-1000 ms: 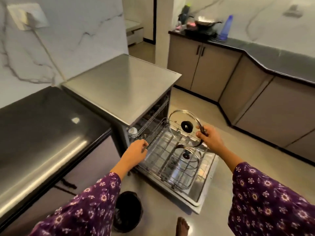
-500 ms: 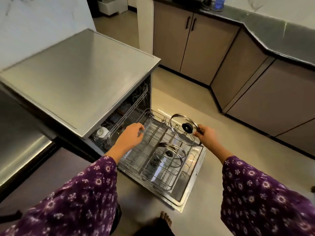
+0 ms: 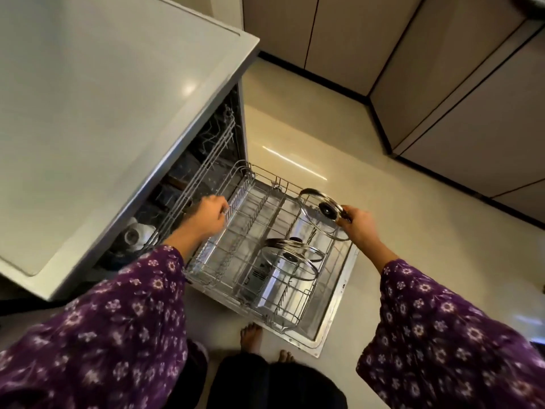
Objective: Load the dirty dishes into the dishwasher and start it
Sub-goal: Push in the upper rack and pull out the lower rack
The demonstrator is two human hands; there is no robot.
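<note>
The dishwasher (image 3: 124, 107) stands open, its door (image 3: 333, 323) folded down to the floor and the lower wire rack (image 3: 253, 228) pulled out over it. My right hand (image 3: 358, 224) grips the rim of a glass lid (image 3: 323, 212) with a black knob, held tilted over the rack's far right corner. A second glass lid (image 3: 290, 256) stands on edge in the rack's near right part. My left hand (image 3: 208, 215) holds the rack's left rim, fingers curled over the wire. White cups (image 3: 135, 236) show inside the machine on the left.
Beige cabinets (image 3: 460, 93) run along the right and the back, with a strip of pale floor (image 3: 309, 119) between them and the open door. My bare feet (image 3: 250, 335) stand just before the door's near edge.
My head has come closer and tipped down over the rack. The lid in my right hand has dropped lower over the rack's right side. My left hand stays on the rack's left rim.
</note>
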